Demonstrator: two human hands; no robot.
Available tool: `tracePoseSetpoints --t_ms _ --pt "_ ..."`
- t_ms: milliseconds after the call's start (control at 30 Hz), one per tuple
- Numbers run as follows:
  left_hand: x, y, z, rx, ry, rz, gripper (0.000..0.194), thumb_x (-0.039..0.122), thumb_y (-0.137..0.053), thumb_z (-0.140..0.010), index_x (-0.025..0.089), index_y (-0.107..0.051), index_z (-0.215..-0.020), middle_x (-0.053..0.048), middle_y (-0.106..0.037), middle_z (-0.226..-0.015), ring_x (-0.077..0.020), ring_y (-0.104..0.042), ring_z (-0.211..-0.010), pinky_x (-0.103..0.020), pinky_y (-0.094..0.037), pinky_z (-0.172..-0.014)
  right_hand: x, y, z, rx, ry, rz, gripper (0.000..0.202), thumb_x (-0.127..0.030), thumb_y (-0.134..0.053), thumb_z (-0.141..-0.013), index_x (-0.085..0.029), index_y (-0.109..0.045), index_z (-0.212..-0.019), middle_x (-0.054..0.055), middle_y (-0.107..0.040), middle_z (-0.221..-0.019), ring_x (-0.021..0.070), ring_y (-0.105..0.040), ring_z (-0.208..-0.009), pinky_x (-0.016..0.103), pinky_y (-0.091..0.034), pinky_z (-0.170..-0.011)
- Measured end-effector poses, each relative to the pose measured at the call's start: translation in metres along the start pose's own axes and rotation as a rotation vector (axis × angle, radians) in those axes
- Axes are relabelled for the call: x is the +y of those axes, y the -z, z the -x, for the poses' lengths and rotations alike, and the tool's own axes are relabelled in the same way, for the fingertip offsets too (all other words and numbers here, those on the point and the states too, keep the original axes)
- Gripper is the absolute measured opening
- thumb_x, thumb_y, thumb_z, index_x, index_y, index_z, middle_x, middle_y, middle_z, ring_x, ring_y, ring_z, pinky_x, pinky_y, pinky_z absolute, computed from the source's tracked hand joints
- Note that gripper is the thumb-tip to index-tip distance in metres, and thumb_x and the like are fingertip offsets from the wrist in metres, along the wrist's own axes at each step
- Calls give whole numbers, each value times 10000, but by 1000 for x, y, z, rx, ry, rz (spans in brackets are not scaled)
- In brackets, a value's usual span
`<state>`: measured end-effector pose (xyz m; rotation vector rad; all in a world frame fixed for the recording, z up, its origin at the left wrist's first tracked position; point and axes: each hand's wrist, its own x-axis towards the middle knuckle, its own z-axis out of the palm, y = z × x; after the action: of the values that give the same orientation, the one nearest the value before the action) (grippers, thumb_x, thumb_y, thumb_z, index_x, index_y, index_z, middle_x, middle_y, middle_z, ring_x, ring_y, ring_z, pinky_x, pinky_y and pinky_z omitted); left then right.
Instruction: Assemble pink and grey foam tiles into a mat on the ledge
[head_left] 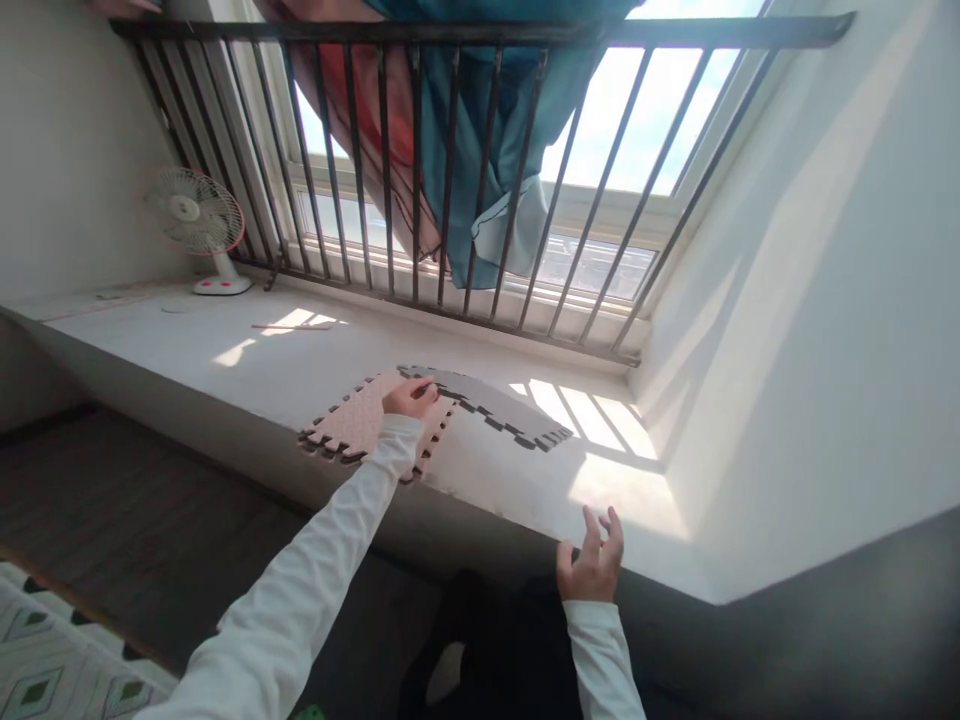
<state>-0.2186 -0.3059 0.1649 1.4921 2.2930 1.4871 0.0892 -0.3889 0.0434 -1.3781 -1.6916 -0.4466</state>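
My left hand [411,398] is closed, its fingertips at the near left edge of a grey foam mat tile [495,398] with notched, puzzle-like edges. The grey tile looks slightly bowed, and its far left corner lies behind the hand. Beneath my left hand and wrist is a pink foam mat tile [356,415], resting on the white sill and reaching its front edge. My right hand [592,560] is held at the front edge of the sill, fingers spread and curled a little, with nothing in it. A gap separates it from the grey tile.
The wide white windowsill [517,490] meets a white wall [810,330] on the right. Dark metal railings [416,170] stand before the window, with red and teal curtains [472,130] behind. A small fan [196,225] and a thin stick [291,327] are on the left.
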Motion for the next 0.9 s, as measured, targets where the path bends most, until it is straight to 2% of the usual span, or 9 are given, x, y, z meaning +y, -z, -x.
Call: tracePoseSetpoints --t_ms 100,167,233,300,400,467,600,900 --pt "-45 40 -17 208 -148 -3 324 346 -510 -742 136 -623 -961 -33 -671 -890 -117 -579 -750 -243 -471 -726 0 -5 3 -43 -22 10 407 -154 -405 -708 -105 -471 -1107 179 -277 -1286 263 -421 -1044 413 -420 -827" --pt "-82 56 -16 254 -176 -83 328 351 -486 -743 131 -635 -936 -57 -669 -896 -137 -580 -800 -255 -460 -776 -1 -8 5 -72 -37 30 374 -151 -404 -702 -102 -495 -1062 175 -299 -1269 259 -421 -1038 395 -429 -806" --pt "-119 63 -9 198 -114 -176 313 334 -478 -735 148 -642 -927 -69 -670 -895 -151 -587 -819 -258 -455 -788 -1 -10 6 -89 -46 54 362 -151 -403 -695 -107 -502 -1040 172 -321 -1252 257 -427 -1031 388 -433 -795" --pt "-153 65 -1 98 10 -268 302 304 -501 -708 151 -646 -925 -73 -678 -876 -171 -596 -818 -276 -459 -783 -2 -13 7 -104 -57 71 355 -152 -404 -689 -121 -505 -1028 165 -337 -1240 257 -438 -1021 397 -433 -799" --pt "-191 65 5 -58 162 -348 298 261 -546 -656 132 -656 -902 -81 -687 -868 -188 -607 -814 -285 -466 -775 -4 -15 7 -129 -76 80 350 -154 -407 -682 -136 -512 -1015 158 -353 -1231 255 -455 -1005 406 -436 -800" --pt "-208 64 5 -108 171 -359 294 253 -552 -645 136 -658 -893 -79 -688 -887 -183 -610 -821 -275 -467 -777 -5 -16 8 -139 -85 86 346 -156 -409 -682 -139 -517 -1010 157 -363 -1226 256 -461 -1004 408 -437 -797" --pt "-229 62 2 -98 64 -338 302 271 -519 -670 154 -653 -914 -66 -683 -935 -173 -607 -863 -264 -465 -799 -5 -19 9 -150 -95 96 341 -158 -410 -684 -134 -529 -1002 166 -372 -1222 265 -456 -1007 414 -433 -785" --pt "-249 55 -3 -100 -1 -348 302 298 -493 -694 190 -657 -922 -41 -677 -961 -179 -613 -864 -270 -479 -798 -6 -22 11 -131 -92 103 322 -183 -403 -695 -112 -552 -972 177 -396 -1199 262 -461 -981 402 -417 -763"
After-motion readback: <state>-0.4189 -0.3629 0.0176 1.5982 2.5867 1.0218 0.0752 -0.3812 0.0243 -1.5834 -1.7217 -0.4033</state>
